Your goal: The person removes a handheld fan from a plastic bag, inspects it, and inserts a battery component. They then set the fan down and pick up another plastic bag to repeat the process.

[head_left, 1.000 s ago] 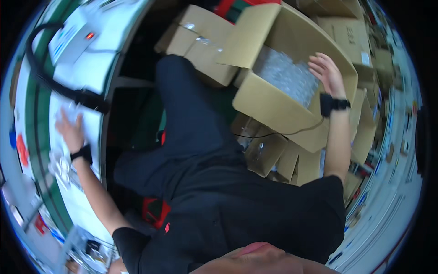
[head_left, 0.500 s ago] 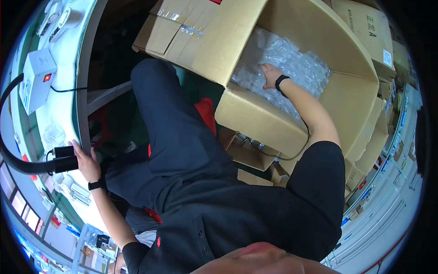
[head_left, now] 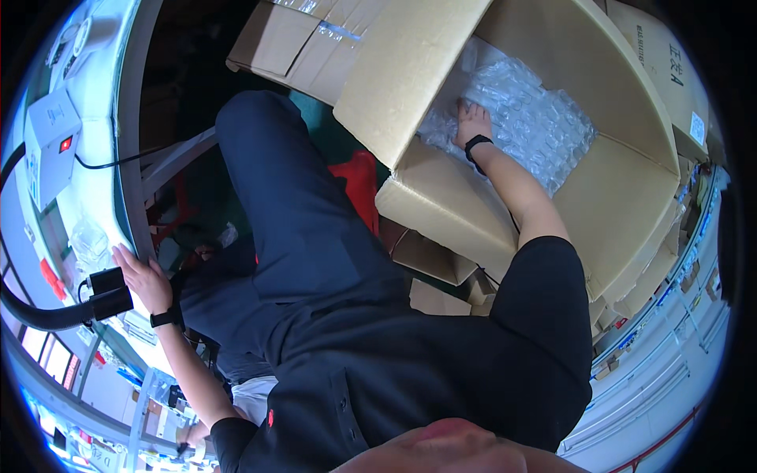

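My right hand [head_left: 473, 124] reaches deep into a large open cardboard carton [head_left: 445, 201]. It lies on crinkled clear plastic packaging [head_left: 540, 118], with fingers stretched toward the far side; their tips partly blend into the plastic. Over at the left, my left hand [head_left: 148, 285] rests on the edge of a white-topped workbench [head_left: 98, 169], fingers extended and nothing in its grasp. Close beside that hand is the black end piece of a flexible hose [head_left: 109, 299]. Both wrists wear black bands.
A white box with a red switch [head_left: 54, 146] sits on the bench, its cable running off the edge. Closed cartons [head_left: 303, 51] stand behind the open one, more [head_left: 658, 67] at its right. Something red [head_left: 359, 189] is beside my leg. Another person's arm shows at lower left.
My right hand has turned and pushed a little farther in along the plastic, which now looks flatter and more sheet-like. My left hand has stayed at the bench edge. The whole view has shifted slightly.
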Demonstrator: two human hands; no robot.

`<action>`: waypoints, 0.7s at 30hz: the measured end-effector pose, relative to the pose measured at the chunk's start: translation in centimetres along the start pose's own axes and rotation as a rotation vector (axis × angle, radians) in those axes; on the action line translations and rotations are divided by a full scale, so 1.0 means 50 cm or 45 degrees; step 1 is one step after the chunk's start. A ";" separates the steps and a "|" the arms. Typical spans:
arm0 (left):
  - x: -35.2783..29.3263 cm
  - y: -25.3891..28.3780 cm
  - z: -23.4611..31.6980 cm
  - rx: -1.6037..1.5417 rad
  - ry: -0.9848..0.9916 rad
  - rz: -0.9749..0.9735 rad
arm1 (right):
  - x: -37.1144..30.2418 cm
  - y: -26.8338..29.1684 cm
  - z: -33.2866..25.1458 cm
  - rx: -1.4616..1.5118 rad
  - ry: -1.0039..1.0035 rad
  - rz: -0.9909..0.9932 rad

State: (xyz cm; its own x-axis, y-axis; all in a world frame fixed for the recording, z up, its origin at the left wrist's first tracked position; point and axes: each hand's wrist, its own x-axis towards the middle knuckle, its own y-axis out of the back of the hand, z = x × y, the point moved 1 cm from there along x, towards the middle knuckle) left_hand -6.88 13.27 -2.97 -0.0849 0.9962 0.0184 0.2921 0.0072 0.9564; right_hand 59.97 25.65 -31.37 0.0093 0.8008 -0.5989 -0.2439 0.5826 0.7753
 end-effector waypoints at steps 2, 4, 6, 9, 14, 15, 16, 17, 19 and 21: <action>-0.003 -0.002 -0.001 0.008 -0.001 -0.002 | 0.005 0.013 0.006 0.024 0.039 -0.005; -0.003 -0.003 0.000 -0.013 0.018 0.001 | 0.008 0.027 0.016 0.077 0.108 -0.015; -0.003 -0.004 -0.001 -0.028 0.035 0.001 | 0.036 0.025 0.032 0.185 0.136 -0.040; -0.003 -0.005 -0.003 -0.033 0.046 0.009 | 0.063 0.043 0.038 0.406 0.187 -0.095; -0.005 -0.010 -0.008 -0.070 0.045 0.020 | 0.075 0.109 0.025 0.702 0.078 0.027; -0.006 -0.010 -0.007 -0.076 0.052 0.014 | 0.075 0.113 0.023 0.649 0.086 -0.028; -0.006 -0.010 -0.006 -0.081 0.058 0.009 | 0.075 0.114 0.021 0.597 0.094 -0.083; -0.007 -0.010 -0.006 -0.086 0.066 0.004 | 0.074 0.106 0.026 0.596 0.095 -0.080; -0.008 -0.009 -0.006 -0.091 0.071 0.007 | 0.073 0.071 0.054 0.380 0.092 0.081; -0.006 -0.011 -0.005 -0.105 0.072 0.005 | 0.071 0.047 0.079 0.269 0.089 0.164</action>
State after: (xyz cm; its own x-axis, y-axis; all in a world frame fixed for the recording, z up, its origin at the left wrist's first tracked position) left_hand -7.26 12.96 -3.45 -0.1381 0.9897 0.0366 0.2134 -0.0063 0.9769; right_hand 63.27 30.40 -30.90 -0.0774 0.8631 -0.4990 -0.0310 0.4982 0.8665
